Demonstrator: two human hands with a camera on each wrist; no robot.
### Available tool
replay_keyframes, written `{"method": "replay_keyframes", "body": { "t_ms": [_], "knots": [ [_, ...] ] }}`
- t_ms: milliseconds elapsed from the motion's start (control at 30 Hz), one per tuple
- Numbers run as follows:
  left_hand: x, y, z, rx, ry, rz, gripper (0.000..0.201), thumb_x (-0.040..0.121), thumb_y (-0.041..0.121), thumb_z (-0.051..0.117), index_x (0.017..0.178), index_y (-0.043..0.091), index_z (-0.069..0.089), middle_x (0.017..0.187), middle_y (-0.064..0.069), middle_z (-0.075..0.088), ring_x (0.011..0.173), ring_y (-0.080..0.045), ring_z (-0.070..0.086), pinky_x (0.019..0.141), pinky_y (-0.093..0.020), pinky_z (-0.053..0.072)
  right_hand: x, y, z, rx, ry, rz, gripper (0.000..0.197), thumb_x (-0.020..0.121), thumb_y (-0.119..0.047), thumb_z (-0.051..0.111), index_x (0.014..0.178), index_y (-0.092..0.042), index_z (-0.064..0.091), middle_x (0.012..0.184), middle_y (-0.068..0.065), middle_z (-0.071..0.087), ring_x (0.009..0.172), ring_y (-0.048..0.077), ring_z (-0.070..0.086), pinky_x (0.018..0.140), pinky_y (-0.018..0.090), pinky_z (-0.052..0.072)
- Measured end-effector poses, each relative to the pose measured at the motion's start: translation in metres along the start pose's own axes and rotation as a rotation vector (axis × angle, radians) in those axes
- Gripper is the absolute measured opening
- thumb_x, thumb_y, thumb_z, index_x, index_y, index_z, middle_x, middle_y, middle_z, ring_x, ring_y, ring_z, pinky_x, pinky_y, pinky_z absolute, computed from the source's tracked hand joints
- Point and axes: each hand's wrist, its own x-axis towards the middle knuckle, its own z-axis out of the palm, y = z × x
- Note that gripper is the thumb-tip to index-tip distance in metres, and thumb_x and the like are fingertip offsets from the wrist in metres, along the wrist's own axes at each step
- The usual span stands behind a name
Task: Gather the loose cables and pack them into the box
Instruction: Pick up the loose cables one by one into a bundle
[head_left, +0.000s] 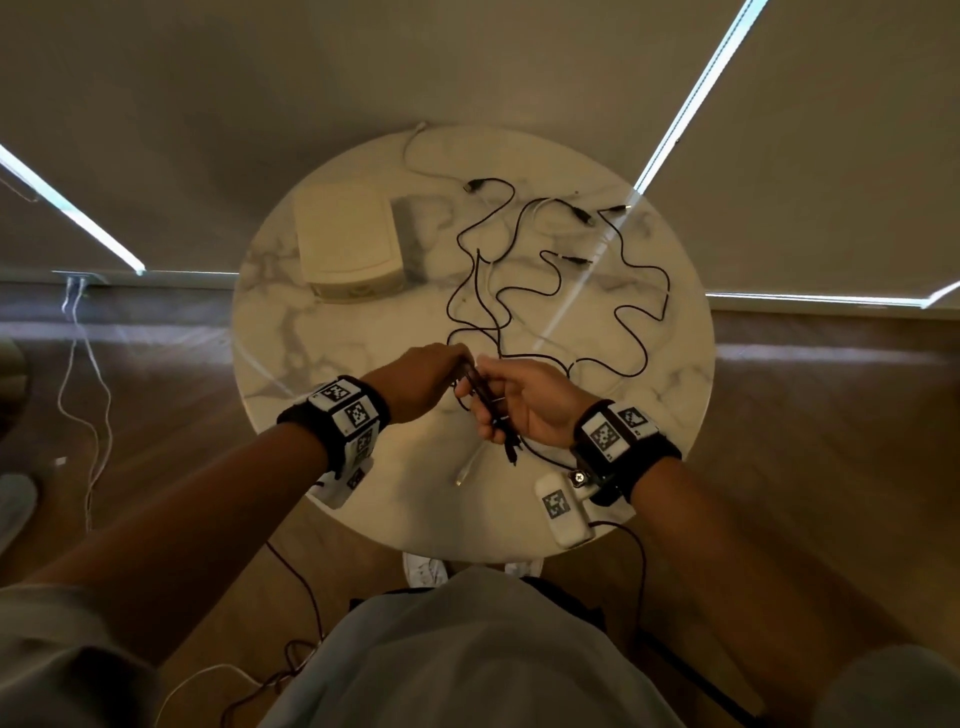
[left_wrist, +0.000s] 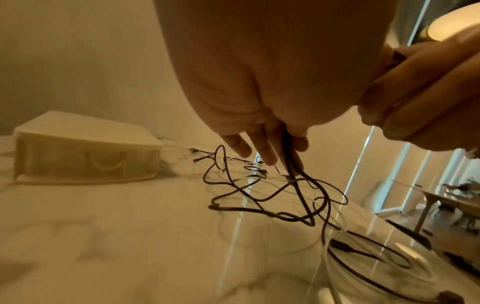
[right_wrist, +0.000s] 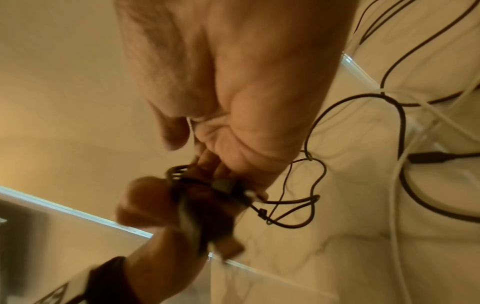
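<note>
Several black cables (head_left: 561, 291) sprawl across the middle and right of the round marble table (head_left: 322, 332). A white cable (head_left: 415, 156) trails toward the far edge. The closed white box (head_left: 348, 239) stands at the table's back left and shows side-on in the left wrist view (left_wrist: 85, 152). Both hands meet over the near middle. My right hand (head_left: 514, 400) curls round a gathered bundle of black cable (head_left: 485, 402), with plug ends hanging below it. My left hand (head_left: 441, 369) pinches strands of the same bundle (left_wrist: 288, 152). The right wrist view shows the bundle (right_wrist: 207, 191) between both hands.
A white cable end (head_left: 465, 470) lies near the table's front edge. More cables run over the wooden floor (head_left: 83, 395) at the left and under the table. White shoes (head_left: 423, 569) show below the near rim. Another table (left_wrist: 451, 203) stands off to the right.
</note>
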Motion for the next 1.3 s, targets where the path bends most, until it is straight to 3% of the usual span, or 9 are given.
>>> {"method": "replay_keyframes", "body": {
  "t_ms": [67,167,400,533,700,800,933,1100,1300],
  "knots": [
    [0.006,0.002,-0.003,0.037,-0.005,0.017,0.021,0.096,0.004,0.04,0.107,0.018,0.052,0.105,-0.003,0.06,0.09,-0.022,0.057,0.078,-0.034,0.048,-0.001,-0.005,-0.003,-0.092,0.044,-0.024,0.048,0.104,-0.052,0.043,0.102,-0.008,0.063,0.061,0.004,0.052,0.052,0.018,0.05,0.047,0.026,0.04],
    [0.01,0.003,-0.011,0.046,-0.054,0.01,0.032,0.093,-0.001,0.041,0.116,0.018,0.051,0.105,0.002,0.059,0.087,-0.015,0.054,0.076,-0.028,0.042,0.0,-0.006,-0.011,-0.286,0.076,-0.104,0.038,0.104,-0.043,0.051,0.104,-0.007,0.062,0.052,-0.001,0.04,0.04,0.012,0.036,0.041,0.024,0.032],
    [0.012,-0.007,-0.046,-0.06,-0.17,-0.121,0.024,0.104,0.03,0.036,0.108,0.018,0.056,0.093,0.003,0.061,0.077,-0.008,0.054,0.068,-0.02,0.041,-0.004,0.001,-0.05,-0.595,0.07,0.038,0.032,0.11,-0.024,0.036,0.101,-0.004,0.058,0.064,0.007,0.055,0.046,0.012,0.053,0.041,0.02,0.037],
    [0.017,-0.013,-0.051,0.009,-0.096,-0.04,0.034,0.101,0.045,0.035,0.114,0.024,0.059,0.104,0.01,0.06,0.092,-0.012,0.053,0.083,-0.026,0.039,0.0,0.017,-0.054,-0.844,0.028,0.099,0.036,0.108,-0.032,0.036,0.092,-0.013,0.061,0.065,0.001,0.046,0.054,0.014,0.039,0.049,0.025,0.033],
    [0.024,-0.019,-0.042,0.073,-0.015,0.044,0.038,0.101,0.047,0.029,0.121,0.03,0.057,0.104,0.014,0.051,0.095,-0.011,0.05,0.086,-0.027,0.038,-0.003,0.03,-0.047,-0.475,0.015,0.001,0.037,0.112,-0.033,0.029,0.103,-0.008,0.055,0.061,0.002,0.036,0.043,0.009,0.026,0.041,0.02,0.023],
    [0.022,-0.025,-0.04,0.292,0.042,0.166,0.056,0.096,0.057,0.017,0.118,0.028,0.06,0.095,0.009,0.05,0.088,-0.017,0.052,0.077,-0.029,0.036,-0.007,0.038,-0.05,-0.505,-0.063,-0.035,0.033,0.112,-0.029,0.029,0.097,-0.009,0.051,0.061,0.0,0.032,0.047,0.008,0.024,0.044,0.019,0.023],
    [0.028,-0.02,-0.037,0.426,0.052,0.157,0.047,0.096,0.053,0.027,0.116,0.029,0.063,0.098,0.005,0.056,0.094,-0.02,0.051,0.087,-0.037,0.038,-0.007,0.041,-0.043,-0.488,-0.163,-0.014,0.031,0.111,-0.027,0.032,0.09,-0.014,0.05,0.061,0.0,0.032,0.051,0.01,0.024,0.046,0.02,0.022],
    [0.034,-0.017,-0.018,0.168,0.337,0.005,0.027,0.098,0.039,0.05,0.122,0.033,0.061,0.108,0.005,0.057,0.111,-0.023,0.049,0.092,-0.034,0.03,0.009,0.045,-0.043,-0.296,0.16,-0.021,0.032,0.11,-0.03,0.034,0.086,-0.015,0.049,0.059,-0.003,0.038,0.043,0.005,0.028,0.04,0.019,0.023],
    [0.014,0.003,0.014,0.163,0.485,0.101,0.043,0.093,0.03,0.062,0.134,0.023,0.054,0.14,-0.005,0.048,0.129,-0.024,0.039,0.109,-0.04,0.03,0.03,0.061,-0.049,-0.081,0.395,0.014,0.027,0.105,-0.018,0.036,0.08,-0.015,0.046,0.06,0.002,0.037,0.036,0.006,0.025,0.035,0.018,0.02]
  ]
}}
